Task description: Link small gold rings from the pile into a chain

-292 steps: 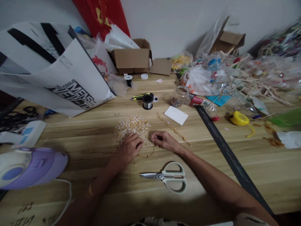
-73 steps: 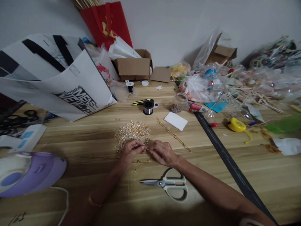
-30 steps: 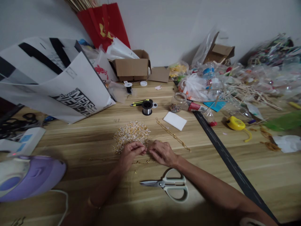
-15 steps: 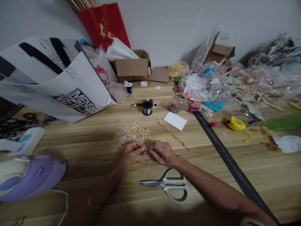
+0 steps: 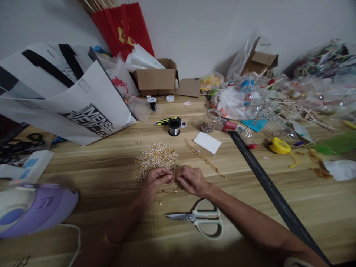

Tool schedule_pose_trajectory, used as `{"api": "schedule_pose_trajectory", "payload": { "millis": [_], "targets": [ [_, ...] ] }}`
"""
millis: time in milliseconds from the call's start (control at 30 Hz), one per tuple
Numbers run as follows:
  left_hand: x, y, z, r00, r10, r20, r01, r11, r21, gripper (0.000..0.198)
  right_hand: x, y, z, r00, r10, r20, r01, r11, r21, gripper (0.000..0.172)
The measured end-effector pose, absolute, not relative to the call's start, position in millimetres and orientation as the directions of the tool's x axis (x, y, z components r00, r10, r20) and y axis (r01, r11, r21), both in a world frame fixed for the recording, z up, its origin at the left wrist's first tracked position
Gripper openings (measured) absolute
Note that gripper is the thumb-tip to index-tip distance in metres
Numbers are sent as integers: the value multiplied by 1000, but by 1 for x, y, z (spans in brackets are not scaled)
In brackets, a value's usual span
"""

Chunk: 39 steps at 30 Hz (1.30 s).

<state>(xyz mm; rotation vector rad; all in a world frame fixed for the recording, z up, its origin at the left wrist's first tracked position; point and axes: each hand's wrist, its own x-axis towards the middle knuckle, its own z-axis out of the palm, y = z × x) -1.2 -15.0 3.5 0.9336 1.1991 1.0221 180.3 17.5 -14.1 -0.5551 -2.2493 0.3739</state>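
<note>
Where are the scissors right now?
In the head view the scissors lie flat on the wooden table, near its front edge, just under the right hand, blades pointing left.

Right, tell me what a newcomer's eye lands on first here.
First, the two hands, left hand and right hand, meeting fingertip to fingertip at the table's middle, just below a glittering heap of gold pins. Then the scissors lying near the right forearm, and the big white bag at far left.
</note>
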Motion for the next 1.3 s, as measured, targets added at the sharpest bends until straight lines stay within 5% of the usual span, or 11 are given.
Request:
{"api": "schedule_pose_trajectory", "payload": {
  "millis": [1300],
  "targets": [
    [-3,-13,-4,54,964,-259,-157,264,952,17,180,16,-11,-594,487,640,272,871,-410,4]
  ]
}}
